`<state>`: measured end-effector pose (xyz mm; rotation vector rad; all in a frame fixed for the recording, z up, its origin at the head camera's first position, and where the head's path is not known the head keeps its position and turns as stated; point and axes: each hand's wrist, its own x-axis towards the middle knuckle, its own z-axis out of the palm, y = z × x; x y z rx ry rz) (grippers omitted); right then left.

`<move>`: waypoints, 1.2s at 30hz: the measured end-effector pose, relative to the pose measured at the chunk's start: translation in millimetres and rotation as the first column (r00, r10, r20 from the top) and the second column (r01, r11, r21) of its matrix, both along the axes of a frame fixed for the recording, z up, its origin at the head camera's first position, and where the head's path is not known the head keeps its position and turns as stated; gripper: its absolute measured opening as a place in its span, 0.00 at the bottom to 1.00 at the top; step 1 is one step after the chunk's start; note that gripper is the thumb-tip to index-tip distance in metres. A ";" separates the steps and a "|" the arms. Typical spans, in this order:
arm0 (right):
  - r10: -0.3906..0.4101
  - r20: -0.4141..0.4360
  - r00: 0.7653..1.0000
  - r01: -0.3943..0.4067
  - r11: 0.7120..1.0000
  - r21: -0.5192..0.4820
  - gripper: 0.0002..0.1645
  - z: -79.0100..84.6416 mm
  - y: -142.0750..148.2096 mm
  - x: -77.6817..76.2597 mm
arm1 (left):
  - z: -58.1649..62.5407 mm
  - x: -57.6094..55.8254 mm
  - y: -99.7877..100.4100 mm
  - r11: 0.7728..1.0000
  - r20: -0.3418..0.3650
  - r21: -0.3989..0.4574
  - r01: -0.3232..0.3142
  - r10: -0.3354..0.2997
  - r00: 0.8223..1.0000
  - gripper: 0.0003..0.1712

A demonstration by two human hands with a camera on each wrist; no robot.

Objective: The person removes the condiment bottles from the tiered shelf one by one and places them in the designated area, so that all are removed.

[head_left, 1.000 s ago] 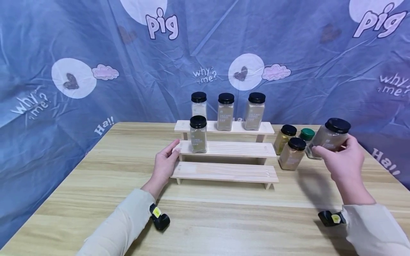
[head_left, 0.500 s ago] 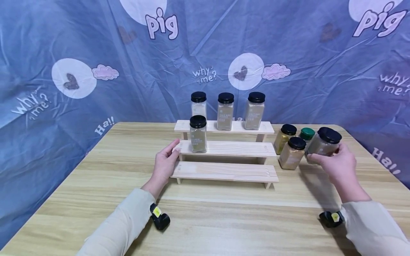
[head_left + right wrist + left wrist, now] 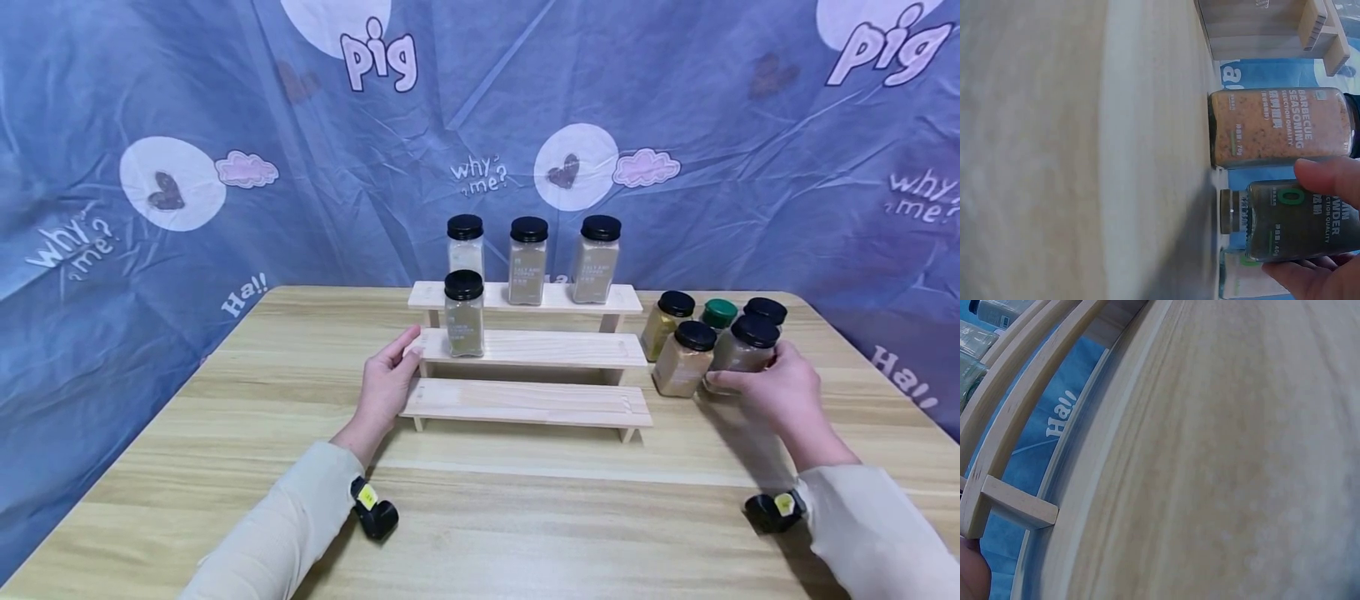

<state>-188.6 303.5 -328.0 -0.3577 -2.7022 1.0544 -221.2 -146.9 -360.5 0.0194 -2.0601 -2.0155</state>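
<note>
My right hand (image 3: 783,387) grips a spice jar (image 3: 741,354) with a black lid and dark powder, thumb on one side and fingers on the other. Seen from the right wrist, the dark spice jar (image 3: 1300,219) is slightly tilted, its base off the table. Beside it stands an orange jar (image 3: 1282,128) labelled barbecue seasoning. At the left end of a three-tier wooden rack (image 3: 540,350), my left hand (image 3: 386,383) holds the middle tier's edge. Three black-lidded jars, the middle one a salt and pepper jar (image 3: 528,267), stand on the top tier; a greenish-brown jar (image 3: 465,321) is on the middle one.
Right of the rack, a yellow jar (image 3: 663,329), a green-capped jar (image 3: 720,315) and another black-lidded jar (image 3: 767,311) stand close together. A blue printed cloth (image 3: 337,200) hangs behind the wooden table (image 3: 525,525).
My right hand has lowered the dark spice jar and brought it left, near the jar group. Another black-lidded jar now shows behind it. The left hand stays on the rack.
</note>
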 end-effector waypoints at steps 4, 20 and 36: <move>0.011 -0.013 1.000 -0.010 1.000 0.023 0.47 -3.7 1.3 -3.1 | -0.4 -0.2 0.2 1.000 0.008 0.000 0.004 -0.004 1.000 0.22; 0.019 0.006 1.000 -0.019 0.999 0.041 0.48 -13.1 3.6 -8.6 | -1.0 -0.5 0.8 1.000 -0.004 -0.002 -0.001 0.001 1.000 0.22; 0.033 0.048 0.998 -0.035 0.999 0.028 0.52 -9.8 2.7 -5.9 | -1.7 -1.6 1.0 1.000 -0.007 -0.017 0.000 0.000 1.000 0.22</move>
